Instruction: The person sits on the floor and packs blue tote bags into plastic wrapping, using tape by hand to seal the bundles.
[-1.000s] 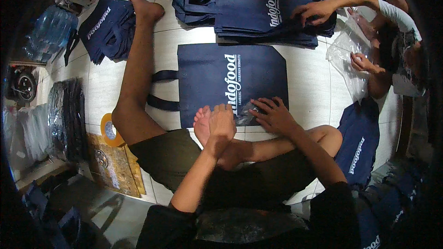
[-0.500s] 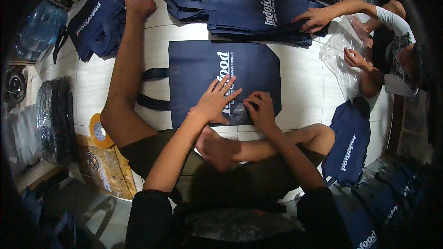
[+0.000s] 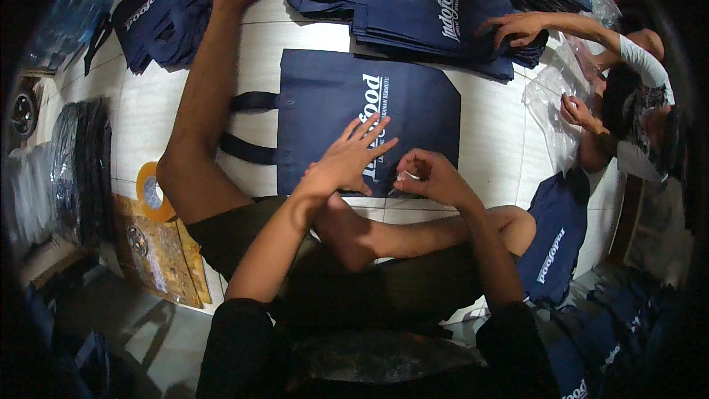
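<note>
A dark blue fabric tote bag (image 3: 325,77) with white lettering lies flat on the floor before me, its two handles toward the left. My left hand (image 3: 341,162) rests on the bag's printed part with fingers spread. Close to its right, over the bag's near edge, my right hand (image 3: 432,177) is closed, thumb and fingertips pinched together. A small whitish, clear scrap of film (image 3: 402,176) shows at those fingertips; whether it is tape or plastic I cannot tell.
Stacked blue bags (image 3: 413,7) lie beyond, where a co-worker's hand (image 3: 517,27) rests. Clear plastic (image 3: 546,103) lies by that person. More bags (image 3: 166,15) sit far left, others (image 3: 554,244) at right. A tape roll (image 3: 153,192) is beside my left leg.
My right hand has lifted slightly off the bag and moved right, with the clear scrap in its fingers. The shiny patch on the bag is gone. My left hand stays on the bag.
</note>
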The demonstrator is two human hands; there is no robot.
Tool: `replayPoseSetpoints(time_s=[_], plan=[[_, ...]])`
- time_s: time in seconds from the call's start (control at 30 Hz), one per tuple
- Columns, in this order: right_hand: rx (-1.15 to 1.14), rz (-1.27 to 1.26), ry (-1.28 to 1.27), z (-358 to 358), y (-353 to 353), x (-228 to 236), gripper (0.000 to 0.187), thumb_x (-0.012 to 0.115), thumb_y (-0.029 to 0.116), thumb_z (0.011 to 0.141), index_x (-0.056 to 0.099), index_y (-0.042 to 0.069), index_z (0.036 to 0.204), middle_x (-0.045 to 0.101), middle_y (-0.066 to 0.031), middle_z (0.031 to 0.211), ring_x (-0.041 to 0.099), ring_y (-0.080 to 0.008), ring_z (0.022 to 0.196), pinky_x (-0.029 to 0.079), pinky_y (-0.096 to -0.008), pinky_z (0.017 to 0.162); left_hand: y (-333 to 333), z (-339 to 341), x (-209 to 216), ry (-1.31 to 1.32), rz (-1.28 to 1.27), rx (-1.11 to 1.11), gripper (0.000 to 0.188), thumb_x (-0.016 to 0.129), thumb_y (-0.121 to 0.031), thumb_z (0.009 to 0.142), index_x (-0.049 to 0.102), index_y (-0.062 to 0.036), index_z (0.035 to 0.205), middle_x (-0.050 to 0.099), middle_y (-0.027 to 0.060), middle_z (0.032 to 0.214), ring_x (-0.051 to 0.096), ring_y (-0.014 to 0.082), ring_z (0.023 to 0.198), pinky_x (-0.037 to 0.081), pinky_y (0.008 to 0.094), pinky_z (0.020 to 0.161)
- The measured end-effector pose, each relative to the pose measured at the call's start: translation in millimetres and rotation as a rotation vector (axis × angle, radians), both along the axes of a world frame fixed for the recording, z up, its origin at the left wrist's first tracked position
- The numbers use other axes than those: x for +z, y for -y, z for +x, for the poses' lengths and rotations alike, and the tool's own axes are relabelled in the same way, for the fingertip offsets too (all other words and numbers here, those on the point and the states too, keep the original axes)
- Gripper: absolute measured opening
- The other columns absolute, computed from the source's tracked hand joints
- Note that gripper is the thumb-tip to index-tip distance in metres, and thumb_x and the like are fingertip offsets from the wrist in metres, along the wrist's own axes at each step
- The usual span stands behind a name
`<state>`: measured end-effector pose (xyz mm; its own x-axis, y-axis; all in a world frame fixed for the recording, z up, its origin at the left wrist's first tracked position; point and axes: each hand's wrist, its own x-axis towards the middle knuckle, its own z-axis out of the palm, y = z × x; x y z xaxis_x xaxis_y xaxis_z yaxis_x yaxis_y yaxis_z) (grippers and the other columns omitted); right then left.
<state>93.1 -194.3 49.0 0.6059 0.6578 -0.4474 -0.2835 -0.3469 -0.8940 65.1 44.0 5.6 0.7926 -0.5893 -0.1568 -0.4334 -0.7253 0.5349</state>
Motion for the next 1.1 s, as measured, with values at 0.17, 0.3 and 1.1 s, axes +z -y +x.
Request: replayPoseSetpoints(time_s=[0.17, 0.3, 1.1], plan=[[0.078, -0.242, 0.431, 11.9, -14.1, -35.5, 0.029, 0.08, 0.008, 0.081, 0.062, 0.002, 0.103, 0.067, -0.0057, 0.074, 0.061, -0.012, 0.066, 0.049, -0.0299, 0.063, 0.8, 0.4, -2.3, 0.008, -0.017, 0.0, 0.117, 0.093, -0.038, 0.055, 0.037, -0.0168, 0.156, 0.013, 0.0202, 0.166, 0.01, 0.0367, 0.154, 0.015, 0.0534, 0.123], [0.1, -0.375, 0.458, 4.5, -13.3, -39.3, 0.023, 0.082, 0.01, 0.079, 0.067, 0.001, 0.094, 0.068, -0.0069, 0.074, 0.062, -0.0141, 0.062, 0.049, -0.0297, 0.061, -1.8, -2.3, -3.6, -0.003, 0.002, 0.004, 0.119, 0.094, -0.037, 0.054, 0.037, -0.0166, 0.156, 0.013, 0.02, 0.167, 0.01, 0.0371, 0.154, 0.016, 0.0543, 0.123], [-0.13, -0.316, 0.579, -3.6, -7.1, -51.9, 0.016, 0.082, 0.015, 0.081, 0.073, 0.003, 0.087, 0.071, -0.0055, 0.083, 0.062, -0.0105, 0.074, 0.049, -0.0272, 0.07, 5.1, -1.7, -1.3, -0.019, 0.059, 0.022, 0.122, 0.095, -0.041, 0.051, 0.036, -0.0221, 0.156, 0.015, 0.0171, 0.167, 0.01, 0.0352, 0.155, 0.016, 0.0515, 0.124]])
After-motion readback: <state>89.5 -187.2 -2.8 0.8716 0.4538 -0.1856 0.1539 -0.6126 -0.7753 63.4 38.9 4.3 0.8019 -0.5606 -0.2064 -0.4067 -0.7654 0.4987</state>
